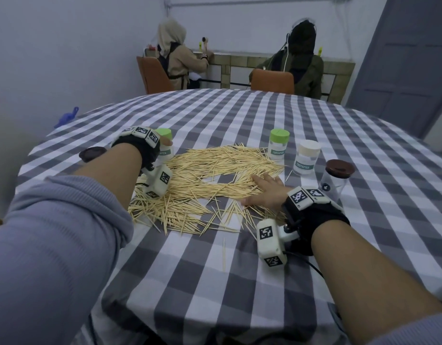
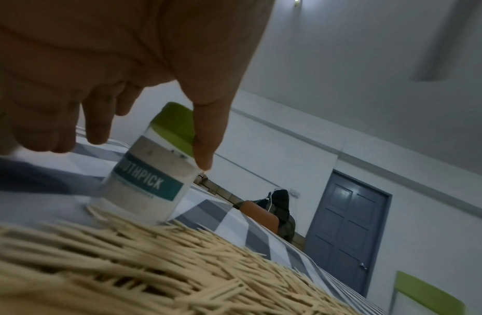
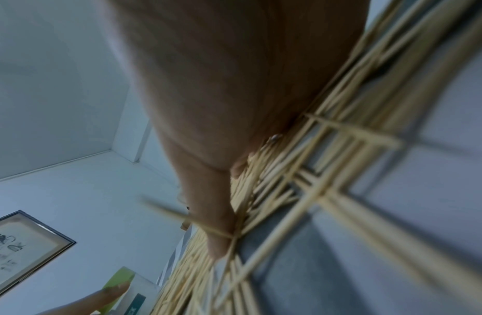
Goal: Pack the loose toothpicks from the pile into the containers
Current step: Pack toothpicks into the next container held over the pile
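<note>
Toothpicks (image 1: 210, 180) lay piled mid-surface — light, stiff, prone to scatter; best pinched as a bundle at mid-length | left hand (image 2: 104, 70) reached, fingers loose, toward green-lidded container (image 2: 150, 170) | right hand (image 1: 267, 192) pressed flat on pile.

Readable text, all on container labels:
- Green-lidded container (image 1: 165, 148) at the left hand: teal band, "TOOTHPICK"; the left wrist view shows only "OTHPICK".
- Second green-lidded container (image 1: 277, 148): green band, "TOOTHPICK".
- White-lidded container (image 1: 306, 158): green band, "TOOTHPICK".
- Brown-lidded jar (image 1: 335, 181): small dark mark, unreadable.
- Wrist tags (image 1: 299, 196): square code patterns, no letters.
</note>
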